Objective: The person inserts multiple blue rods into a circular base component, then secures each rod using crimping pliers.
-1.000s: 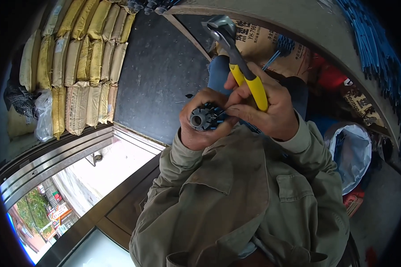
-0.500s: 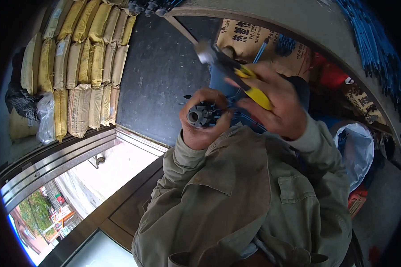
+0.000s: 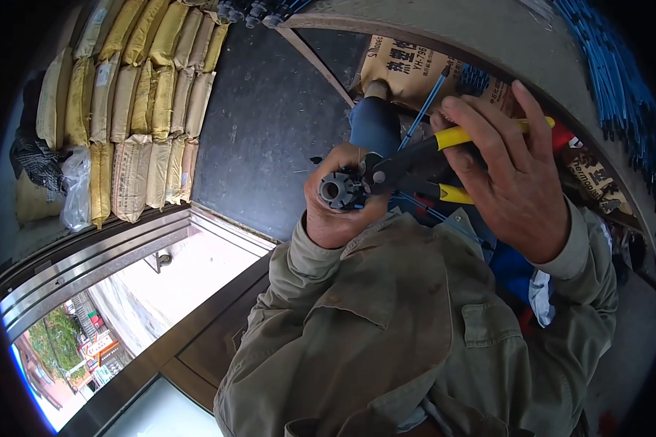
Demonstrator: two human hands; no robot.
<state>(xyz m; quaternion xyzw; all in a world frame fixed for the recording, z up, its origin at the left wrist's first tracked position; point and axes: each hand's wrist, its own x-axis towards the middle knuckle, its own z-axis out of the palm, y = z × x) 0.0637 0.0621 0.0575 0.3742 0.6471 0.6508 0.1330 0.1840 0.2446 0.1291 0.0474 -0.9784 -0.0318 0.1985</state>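
Left hand (image 3: 336,211) is closed in a fist around a dark, round, ribbed fitting (image 3: 340,191), held up in front of the chest with its open end facing the camera. Right hand (image 3: 513,175) is wrapped around the yellow handles of a pair of pliers (image 3: 422,166); fingers lie over the upper handle, and the lower handle shows beneath the palm. The handles stand partly spread. The pliers' dark head points left and meets the fitting at its right side, touching it; whether the tool's tip grips anything there cannot be told. Both forearms wear an olive jacket (image 3: 415,328). Behind the hands a thin blue rod (image 3: 422,105) slants up toward a brown printed sack (image 3: 408,69). Stacked yellow and tan sacks (image 3: 135,109) line the far left beside dark flooring (image 3: 269,124). Blue rods (image 3: 619,80) are bundled at upper right.
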